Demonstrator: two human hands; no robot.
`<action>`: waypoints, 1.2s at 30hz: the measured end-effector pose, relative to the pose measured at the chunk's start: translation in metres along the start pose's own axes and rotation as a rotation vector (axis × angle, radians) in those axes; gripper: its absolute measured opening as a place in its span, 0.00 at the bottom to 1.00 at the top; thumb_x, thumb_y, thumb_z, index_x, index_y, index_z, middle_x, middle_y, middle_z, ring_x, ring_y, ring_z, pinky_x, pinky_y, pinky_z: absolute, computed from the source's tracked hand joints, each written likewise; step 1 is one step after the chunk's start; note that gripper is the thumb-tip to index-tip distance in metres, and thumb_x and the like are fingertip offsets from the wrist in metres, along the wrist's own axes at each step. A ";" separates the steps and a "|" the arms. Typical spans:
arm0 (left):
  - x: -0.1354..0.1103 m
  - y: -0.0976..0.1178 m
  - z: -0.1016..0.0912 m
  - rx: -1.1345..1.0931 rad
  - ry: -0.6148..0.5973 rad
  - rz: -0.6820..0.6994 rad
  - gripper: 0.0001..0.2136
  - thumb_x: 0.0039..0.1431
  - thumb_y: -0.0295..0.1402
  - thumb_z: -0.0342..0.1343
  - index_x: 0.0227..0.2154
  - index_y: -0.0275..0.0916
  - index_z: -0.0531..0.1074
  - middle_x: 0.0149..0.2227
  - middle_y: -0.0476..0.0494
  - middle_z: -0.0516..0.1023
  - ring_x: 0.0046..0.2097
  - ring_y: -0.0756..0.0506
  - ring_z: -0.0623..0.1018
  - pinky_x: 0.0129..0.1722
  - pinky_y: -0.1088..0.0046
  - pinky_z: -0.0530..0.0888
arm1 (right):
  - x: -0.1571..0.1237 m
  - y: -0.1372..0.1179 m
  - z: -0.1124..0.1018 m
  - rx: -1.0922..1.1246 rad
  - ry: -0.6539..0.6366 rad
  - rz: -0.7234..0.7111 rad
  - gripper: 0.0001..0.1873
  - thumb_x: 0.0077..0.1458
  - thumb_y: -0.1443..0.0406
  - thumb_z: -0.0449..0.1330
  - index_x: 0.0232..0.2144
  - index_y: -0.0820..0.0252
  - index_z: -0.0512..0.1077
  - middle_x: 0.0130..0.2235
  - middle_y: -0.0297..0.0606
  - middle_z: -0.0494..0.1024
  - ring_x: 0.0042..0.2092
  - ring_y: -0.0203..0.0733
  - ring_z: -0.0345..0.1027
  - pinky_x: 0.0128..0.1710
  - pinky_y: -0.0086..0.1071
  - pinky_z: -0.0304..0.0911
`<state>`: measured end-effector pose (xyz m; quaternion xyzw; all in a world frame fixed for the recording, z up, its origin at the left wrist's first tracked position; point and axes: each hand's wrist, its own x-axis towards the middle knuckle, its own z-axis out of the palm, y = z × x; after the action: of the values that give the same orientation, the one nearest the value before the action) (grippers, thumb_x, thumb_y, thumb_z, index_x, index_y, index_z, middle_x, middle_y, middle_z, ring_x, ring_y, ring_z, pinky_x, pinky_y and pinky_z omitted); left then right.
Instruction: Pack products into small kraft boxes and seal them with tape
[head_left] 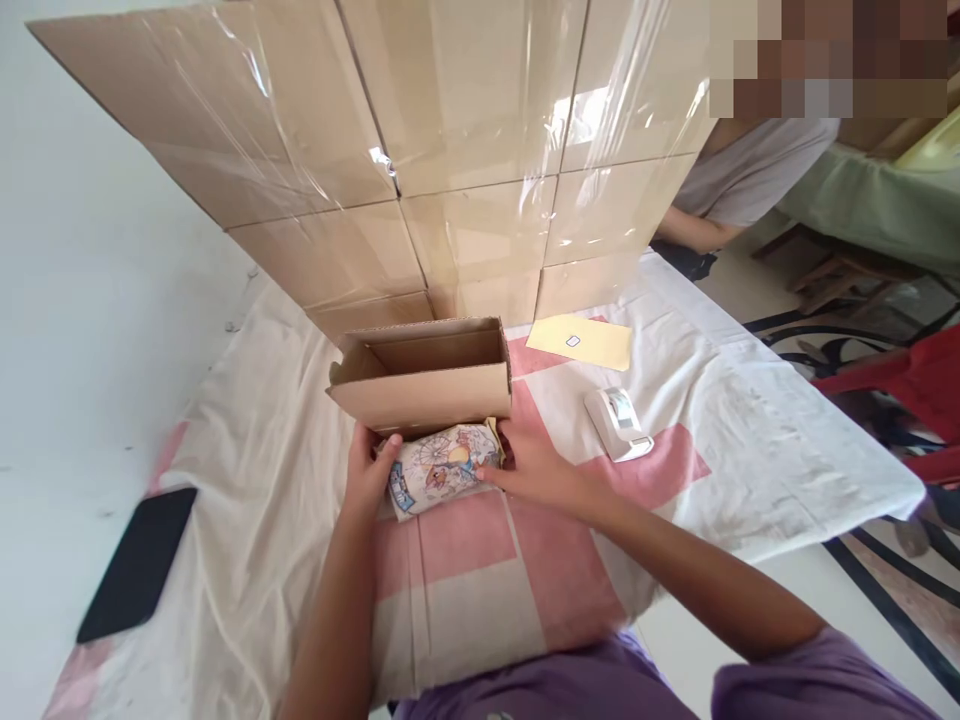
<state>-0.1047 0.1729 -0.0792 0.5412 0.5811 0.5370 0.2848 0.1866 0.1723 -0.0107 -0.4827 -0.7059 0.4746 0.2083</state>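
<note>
A wrapped bundle [442, 467] in white paper printed with cartoon figures lies on the tablecloth, just in front of an open cardboard box [427, 393]. My left hand [370, 462] grips the bundle's left end, thumb on top. At its right end, my right hand [525, 462] holds the bundle between thumb and fingers; some of those fingers are hidden behind it. The box stands upright with its top uncovered, and brown inner walls show. What the paper wraps cannot be seen.
A tall wall of taped cardboard [480, 130] rises behind the box. To the right lie a yellow envelope [585, 342] and a white tape dispenser [619, 425]. A black phone [139, 565] rests at the left edge. Another person [742, 180] is beyond the cardboard, near a red chair [922, 380].
</note>
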 end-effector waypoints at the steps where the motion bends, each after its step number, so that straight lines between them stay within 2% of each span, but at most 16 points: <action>1: -0.002 0.000 0.000 0.015 -0.010 -0.007 0.25 0.59 0.53 0.62 0.52 0.40 0.73 0.45 0.40 0.80 0.47 0.39 0.79 0.49 0.61 0.76 | 0.003 -0.001 0.010 0.026 0.016 0.027 0.28 0.52 0.57 0.71 0.53 0.59 0.72 0.52 0.47 0.81 0.49 0.56 0.76 0.47 0.44 0.71; 3: -0.007 -0.001 -0.001 0.040 -0.031 -0.010 0.25 0.59 0.51 0.63 0.52 0.40 0.74 0.47 0.40 0.80 0.49 0.38 0.79 0.52 0.58 0.75 | 0.007 -0.001 0.020 0.098 -0.024 0.019 0.27 0.53 0.59 0.70 0.55 0.57 0.73 0.54 0.44 0.81 0.53 0.57 0.76 0.51 0.45 0.70; 6: -0.008 -0.001 -0.004 0.024 -0.053 0.027 0.36 0.56 0.52 0.66 0.64 0.44 0.66 0.60 0.36 0.74 0.62 0.33 0.73 0.63 0.51 0.69 | 0.000 -0.001 0.013 0.143 -0.127 -0.061 0.21 0.55 0.60 0.68 0.51 0.57 0.75 0.51 0.39 0.83 0.52 0.55 0.77 0.52 0.44 0.71; 8: -0.004 0.002 -0.005 -0.057 -0.115 0.075 0.46 0.55 0.55 0.66 0.72 0.48 0.55 0.70 0.35 0.63 0.70 0.32 0.63 0.69 0.49 0.62 | -0.013 -0.003 -0.004 0.130 -0.159 -0.106 0.18 0.57 0.57 0.68 0.47 0.59 0.76 0.47 0.38 0.84 0.48 0.54 0.78 0.47 0.42 0.73; 11: 0.004 0.010 -0.002 -0.241 -0.249 0.139 0.56 0.50 0.63 0.65 0.75 0.53 0.40 0.76 0.36 0.47 0.76 0.32 0.51 0.73 0.49 0.54 | -0.042 -0.010 -0.044 0.106 -0.136 -0.185 0.14 0.60 0.55 0.67 0.43 0.58 0.78 0.41 0.38 0.84 0.42 0.49 0.80 0.39 0.37 0.75; 13: 0.007 0.015 0.006 -0.288 -0.268 0.134 0.61 0.47 0.61 0.68 0.75 0.55 0.35 0.77 0.37 0.41 0.76 0.33 0.48 0.74 0.49 0.52 | -0.060 -0.019 -0.076 0.045 0.015 -0.262 0.13 0.58 0.55 0.69 0.44 0.52 0.79 0.40 0.35 0.84 0.37 0.47 0.80 0.33 0.36 0.75; 15: 0.006 0.018 0.015 -0.282 -0.271 0.088 0.63 0.47 0.55 0.72 0.74 0.56 0.31 0.77 0.36 0.38 0.76 0.33 0.49 0.74 0.47 0.53 | -0.073 -0.033 -0.108 -0.022 0.267 -0.383 0.15 0.55 0.55 0.72 0.46 0.43 0.80 0.39 0.34 0.84 0.32 0.47 0.79 0.27 0.38 0.74; 18: 0.001 0.018 0.028 -0.277 -0.278 0.042 0.63 0.48 0.48 0.74 0.74 0.54 0.30 0.77 0.32 0.39 0.76 0.32 0.50 0.72 0.43 0.57 | -0.071 -0.063 -0.146 -0.055 0.623 -0.591 0.21 0.50 0.54 0.74 0.48 0.36 0.80 0.42 0.35 0.84 0.37 0.54 0.79 0.35 0.47 0.78; 20: -0.001 0.016 0.033 -0.266 -0.254 0.049 0.62 0.48 0.46 0.75 0.75 0.52 0.34 0.76 0.31 0.43 0.76 0.32 0.49 0.73 0.44 0.56 | -0.054 -0.087 -0.159 -0.090 0.715 -0.700 0.21 0.48 0.56 0.76 0.46 0.38 0.81 0.43 0.36 0.83 0.41 0.54 0.79 0.42 0.48 0.77; 22: -0.003 0.014 0.035 -0.250 -0.232 0.063 0.60 0.49 0.44 0.75 0.74 0.51 0.37 0.76 0.31 0.46 0.76 0.32 0.50 0.73 0.45 0.55 | -0.029 -0.108 -0.162 -0.196 0.634 -0.738 0.17 0.49 0.58 0.76 0.43 0.44 0.82 0.39 0.37 0.83 0.39 0.50 0.77 0.42 0.44 0.74; 24: -0.003 0.014 0.035 -0.243 -0.233 0.075 0.59 0.48 0.45 0.75 0.74 0.50 0.39 0.76 0.31 0.46 0.76 0.31 0.51 0.73 0.46 0.54 | -0.002 -0.122 -0.155 -0.319 0.452 -0.702 0.13 0.53 0.57 0.73 0.40 0.51 0.81 0.35 0.36 0.82 0.34 0.45 0.75 0.36 0.39 0.72; 27: -0.003 0.015 0.034 -0.252 -0.236 0.064 0.57 0.50 0.46 0.73 0.74 0.49 0.42 0.74 0.31 0.51 0.75 0.31 0.53 0.73 0.47 0.55 | 0.029 -0.126 -0.136 -0.424 0.135 -0.506 0.13 0.59 0.57 0.66 0.44 0.54 0.80 0.37 0.35 0.83 0.31 0.42 0.73 0.31 0.35 0.69; 29: -0.004 0.016 0.033 -0.269 -0.240 0.039 0.54 0.52 0.46 0.72 0.74 0.48 0.43 0.72 0.31 0.56 0.75 0.32 0.54 0.73 0.47 0.56 | 0.041 -0.121 -0.125 -0.448 -0.013 -0.366 0.17 0.60 0.59 0.62 0.50 0.53 0.79 0.41 0.36 0.84 0.34 0.43 0.75 0.32 0.34 0.71; 31: -0.004 0.016 0.032 -0.275 -0.248 0.026 0.53 0.54 0.46 0.71 0.74 0.48 0.43 0.72 0.30 0.57 0.74 0.32 0.56 0.72 0.47 0.57 | 0.044 -0.116 -0.121 -0.449 -0.077 -0.306 0.20 0.60 0.60 0.62 0.54 0.52 0.77 0.47 0.36 0.84 0.40 0.46 0.78 0.38 0.36 0.74; 33: -0.004 0.015 0.032 -0.271 -0.265 0.030 0.52 0.55 0.46 0.70 0.74 0.47 0.42 0.72 0.30 0.55 0.74 0.32 0.56 0.72 0.47 0.56 | 0.042 -0.114 -0.122 -0.397 -0.109 -0.306 0.20 0.59 0.59 0.63 0.54 0.51 0.77 0.52 0.37 0.82 0.49 0.49 0.78 0.46 0.39 0.75; 36: -0.005 0.012 0.032 -0.252 -0.267 0.033 0.49 0.56 0.47 0.69 0.73 0.46 0.46 0.72 0.29 0.57 0.74 0.31 0.56 0.72 0.46 0.56 | 0.034 -0.113 -0.124 -0.353 -0.111 -0.321 0.18 0.62 0.58 0.61 0.52 0.50 0.78 0.53 0.38 0.82 0.51 0.50 0.78 0.50 0.42 0.75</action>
<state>-0.0701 0.1762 -0.0774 0.5774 0.4571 0.5335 0.4161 0.2097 0.2513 0.1397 -0.3665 -0.8560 0.3305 0.1541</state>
